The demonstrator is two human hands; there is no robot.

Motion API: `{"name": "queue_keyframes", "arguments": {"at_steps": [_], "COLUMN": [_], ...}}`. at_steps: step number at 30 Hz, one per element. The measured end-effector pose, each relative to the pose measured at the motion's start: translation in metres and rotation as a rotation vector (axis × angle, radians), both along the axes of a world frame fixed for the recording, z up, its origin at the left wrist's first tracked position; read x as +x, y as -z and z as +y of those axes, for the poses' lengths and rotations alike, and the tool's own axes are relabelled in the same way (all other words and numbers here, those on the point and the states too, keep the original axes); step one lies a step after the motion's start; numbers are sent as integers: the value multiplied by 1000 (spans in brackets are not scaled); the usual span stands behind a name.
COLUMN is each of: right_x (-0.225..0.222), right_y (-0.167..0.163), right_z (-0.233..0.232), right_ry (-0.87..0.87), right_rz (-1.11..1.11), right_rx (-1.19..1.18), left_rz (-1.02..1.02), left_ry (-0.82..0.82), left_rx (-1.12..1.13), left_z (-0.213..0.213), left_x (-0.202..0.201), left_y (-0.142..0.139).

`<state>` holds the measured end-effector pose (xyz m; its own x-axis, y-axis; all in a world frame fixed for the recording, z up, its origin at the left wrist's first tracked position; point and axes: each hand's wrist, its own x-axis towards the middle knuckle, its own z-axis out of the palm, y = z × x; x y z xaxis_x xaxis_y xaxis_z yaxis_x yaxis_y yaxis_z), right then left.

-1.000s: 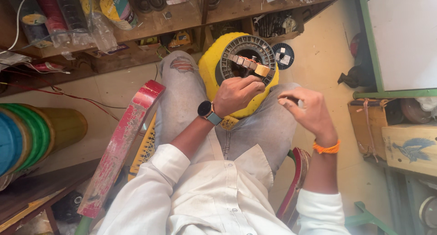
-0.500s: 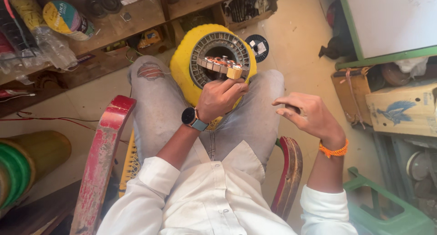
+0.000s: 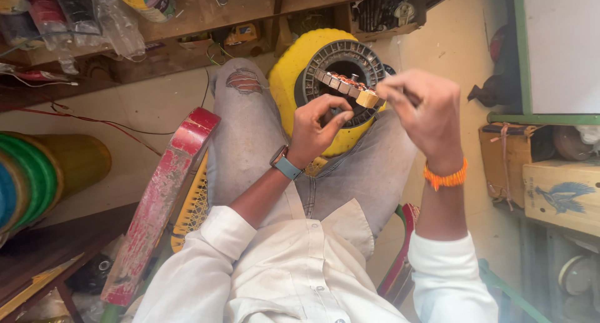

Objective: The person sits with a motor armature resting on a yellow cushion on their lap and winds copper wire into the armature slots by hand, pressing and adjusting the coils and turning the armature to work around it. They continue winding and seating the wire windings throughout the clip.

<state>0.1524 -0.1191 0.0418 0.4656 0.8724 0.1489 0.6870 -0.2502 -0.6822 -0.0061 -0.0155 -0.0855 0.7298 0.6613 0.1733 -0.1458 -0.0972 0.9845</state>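
Head view: a grey motor stator in its yellow housing rests on the person's lap. Left hand, fingers curled, touches the stator's lower rim. Right hand, fingertips pinched together, partly hides its right edge. A red chair arm stands alongside; a wooden shelf lies beyond.

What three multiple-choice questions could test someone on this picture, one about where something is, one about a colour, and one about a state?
1. Where does the grey ring-shaped stator rest?
A. On the yellow cushion on the person's lap
B. On the wooden shelf
C. On the floor

2. What colour is the band on the right wrist?
A. Blue
B. Orange
C. Green

3. How is the left hand placed?
A. Flat on the knee
B. Hanging at the side
C. Fingers curled at the stator's rim

Answers: 1 A, the stator sits against the yellow cushion between the knees. 2 B, the wristband is orange. 3 C, its fingers bend at the ring, while the right hand pinches just above.
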Motion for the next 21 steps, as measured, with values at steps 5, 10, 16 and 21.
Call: {"name": "queue_keyframes", "arguments": {"at_steps": [5,10,16,21], "right_x": [19,36,53,54], "right_y": [19,49,86,94], "right_z": [17,19,29,18], "right_ry": [72,130,233,335], "right_rz": [142,238,158,183], "right_rx": [-49,-70,-61,-138], "left_rz": [105,114,158,-70], "left_ry": [-66,-252,-344,-344], "left_rx": [-199,-164,-49,665], "left_z": [-7,-22,-24,3], "left_x": [12,24,27,8], "left_y": [1,-3,-13,-27]}}
